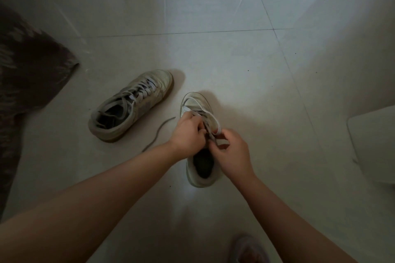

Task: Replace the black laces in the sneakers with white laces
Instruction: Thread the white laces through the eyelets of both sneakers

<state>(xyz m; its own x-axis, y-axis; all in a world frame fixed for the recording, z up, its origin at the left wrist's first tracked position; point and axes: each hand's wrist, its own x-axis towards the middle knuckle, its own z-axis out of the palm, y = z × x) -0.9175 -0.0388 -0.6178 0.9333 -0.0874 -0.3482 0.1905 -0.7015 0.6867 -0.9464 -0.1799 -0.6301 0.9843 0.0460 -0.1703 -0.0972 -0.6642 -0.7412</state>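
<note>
Item: our fingers (205, 132), both sets pinched on the lace (210, 134) at the mid eyelets of the near sneaker (201, 126), left hand (188, 132) steadying, right hand (232, 156) apparently feeding it. Sneaker toe-away on the floor (235, 60), opening toward us for reach. Second sneaker (130, 104) set aside left, laced; loose lace end (159, 132) trails between them.

Off-white sneakers (130, 104), grey laces (136, 92), pale floor (213, 53)

Pale glossy floor tiles (213, 6) with thin grout lines reflect streaks of light; a dark patterned rug (25, 74) lies at left, dimly lit.
</note>
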